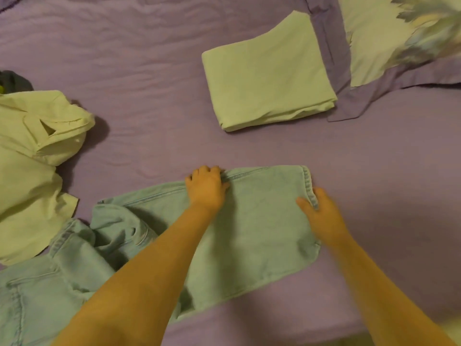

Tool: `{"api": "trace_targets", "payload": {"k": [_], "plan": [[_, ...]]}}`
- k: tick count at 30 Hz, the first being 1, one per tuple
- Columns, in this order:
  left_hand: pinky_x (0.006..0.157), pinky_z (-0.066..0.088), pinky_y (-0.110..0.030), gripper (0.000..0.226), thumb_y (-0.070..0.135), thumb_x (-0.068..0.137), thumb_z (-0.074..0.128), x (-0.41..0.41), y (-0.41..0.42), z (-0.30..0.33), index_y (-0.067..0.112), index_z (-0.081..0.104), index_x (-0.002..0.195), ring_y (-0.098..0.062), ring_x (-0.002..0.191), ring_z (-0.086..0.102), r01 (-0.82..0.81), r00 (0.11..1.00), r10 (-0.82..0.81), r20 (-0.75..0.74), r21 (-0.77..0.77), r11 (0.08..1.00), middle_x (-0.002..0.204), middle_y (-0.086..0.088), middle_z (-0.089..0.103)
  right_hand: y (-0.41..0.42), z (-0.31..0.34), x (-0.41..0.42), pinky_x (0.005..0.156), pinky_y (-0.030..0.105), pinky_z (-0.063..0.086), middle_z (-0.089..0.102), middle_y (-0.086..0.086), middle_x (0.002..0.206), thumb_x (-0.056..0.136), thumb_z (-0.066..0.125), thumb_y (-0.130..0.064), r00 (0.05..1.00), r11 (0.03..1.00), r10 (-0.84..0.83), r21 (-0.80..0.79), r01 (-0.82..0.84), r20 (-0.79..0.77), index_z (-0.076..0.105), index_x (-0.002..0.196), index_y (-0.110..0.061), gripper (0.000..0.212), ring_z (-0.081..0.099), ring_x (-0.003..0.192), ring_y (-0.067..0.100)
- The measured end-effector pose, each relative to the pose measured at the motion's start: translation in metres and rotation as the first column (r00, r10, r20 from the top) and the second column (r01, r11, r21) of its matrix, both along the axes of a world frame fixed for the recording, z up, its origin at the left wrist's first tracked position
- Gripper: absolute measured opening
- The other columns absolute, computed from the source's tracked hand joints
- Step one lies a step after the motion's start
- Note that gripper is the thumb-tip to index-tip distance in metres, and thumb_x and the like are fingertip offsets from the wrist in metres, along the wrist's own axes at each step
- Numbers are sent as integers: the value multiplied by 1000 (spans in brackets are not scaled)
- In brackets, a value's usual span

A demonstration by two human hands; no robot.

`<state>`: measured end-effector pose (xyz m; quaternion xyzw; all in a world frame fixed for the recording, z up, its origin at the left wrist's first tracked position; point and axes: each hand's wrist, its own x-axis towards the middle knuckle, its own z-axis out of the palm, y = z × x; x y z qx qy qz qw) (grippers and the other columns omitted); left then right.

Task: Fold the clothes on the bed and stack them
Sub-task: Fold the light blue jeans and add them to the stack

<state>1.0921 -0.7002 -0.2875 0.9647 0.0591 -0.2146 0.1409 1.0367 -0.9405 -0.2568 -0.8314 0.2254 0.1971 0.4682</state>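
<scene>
We have the jeans (249, 221) spread across the near part of the bed (149, 71), their long axis running left to right in front of us: the waistband end lies crumpled toward our left and the leg hems point to our right. Our left hand (205, 187) sits on the far edge of the legs, fingers curled over the seam and gripping it, about midway along the garment. Our right hand (321, 216) is at the hem end, thumb on top and fingers seemingly tucked round the hem edge, so it appears to pinch the denim there, though blur makes the grip hard to read. That hem end is the part nearest our right hand, and we judge the coming fold would carry it leftward over the legs toward the waistband. A folded pale garment (267, 76) rests farther back, well apart from the jeans, touching the pillow (399, 41) at its right edge. An unfolded pale shirt (32, 158) lies to our left, just beside the jeans' waistband. A dark item (15, 79) past it is cut off by the frame, and we cannot tell what it is.
</scene>
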Motion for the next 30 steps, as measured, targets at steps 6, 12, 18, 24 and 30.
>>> {"api": "trace_targets", "payload": {"k": [6,12,18,24,30], "plan": [[93,31,-36,31,40,93,55,20,-44,0,17,60,114,-28,112,46,133,991,-128,48,-125,983,117,-7,57,-48,1,-15,61,28,43,59,-6,88,85,69,-26,973,973,-230,36,230,0,53,101,-15,25,58,79,16],[98,27,-39,41,43,92,57,27,-92,-4,20,55,126,-28,114,48,219,975,-220,7,-126,967,116,-3,63,-68,-1,-33,75,22,50,65,-12,106,78,75,-18,990,972,37,235,-4,-135,55,102,-35,35,63,93,3],[93,28,-36,24,27,93,57,23,-115,-8,16,57,115,-28,107,51,113,989,-94,113,-174,978,106,-5,65,-81,3,-42,88,26,43,53,-20,122,77,76,-23,986,975,113,206,-85,-125,38,136,-35,71,54,111,7],[95,34,-40,61,11,92,57,23,-150,6,24,33,146,-26,93,51,271,954,-209,214,-320,908,84,-1,51,-77,1,-68,72,16,44,54,-21,104,83,71,-18,995,994,-76,68,80,-57,22,146,-34,82,58,92,2],[102,29,-43,67,4,90,51,38,-184,2,26,27,149,-29,121,43,358,915,-262,305,-321,877,125,-5,57,-78,-16,-77,80,33,46,52,1,125,87,65,-14,990,969,-34,-237,66,138,38,141,-20,61,54,102,18]]}}
